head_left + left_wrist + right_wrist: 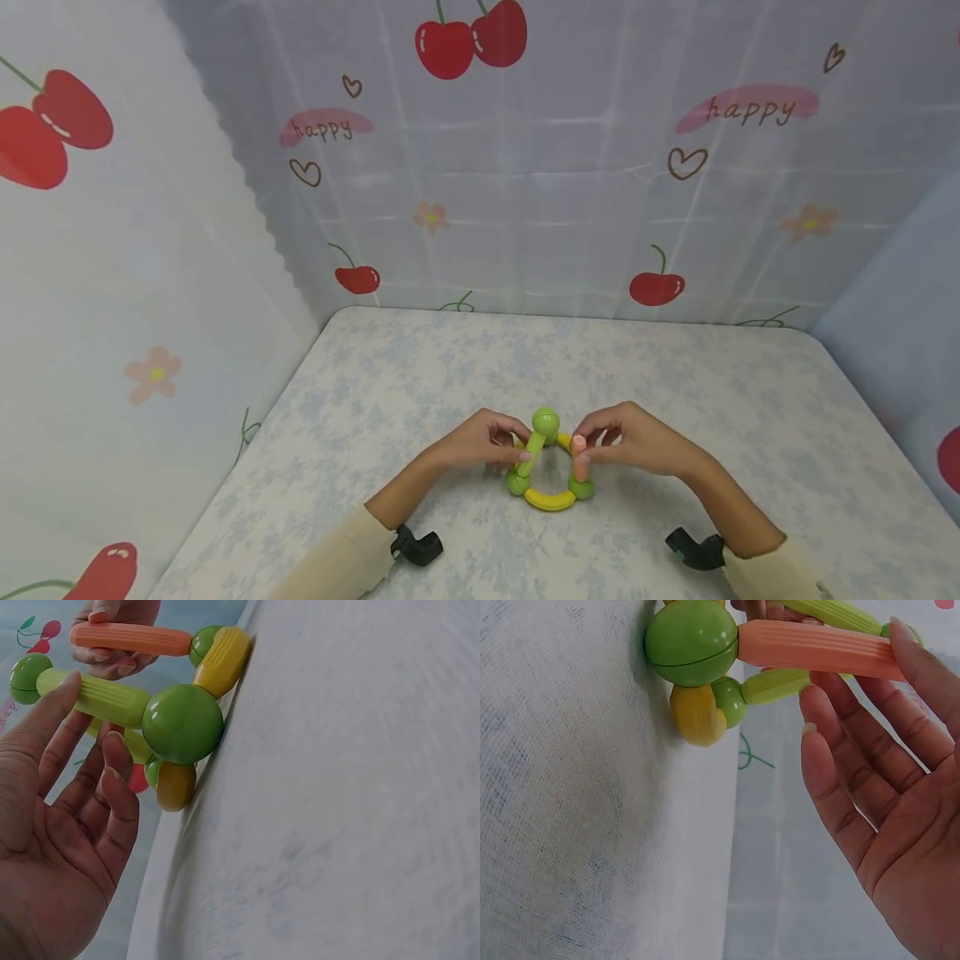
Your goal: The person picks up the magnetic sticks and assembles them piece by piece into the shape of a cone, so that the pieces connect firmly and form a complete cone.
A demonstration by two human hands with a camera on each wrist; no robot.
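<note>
A building toy of balls and rods stands on the table, with curved yellow rods (550,500) and green balls (517,482) forming a ring. A light green rod (105,699) slants up from the left ball to a raised green ball (546,422); another green rod (776,686) shows farther back. My left hand (491,439) pinches the near green rod between thumb and fingers. From the right ball (692,643) an orange rod (817,649) stands nearly upright, its upper end free. My right hand (628,437) pinches that orange rod near its top.
The table (360,375) wears a white cloth with pale blue blotches. Curtains (525,183) printed with cherries, hearts and flowers hang behind it and at both sides. Black wrist devices (418,546) sit at both sleeve cuffs.
</note>
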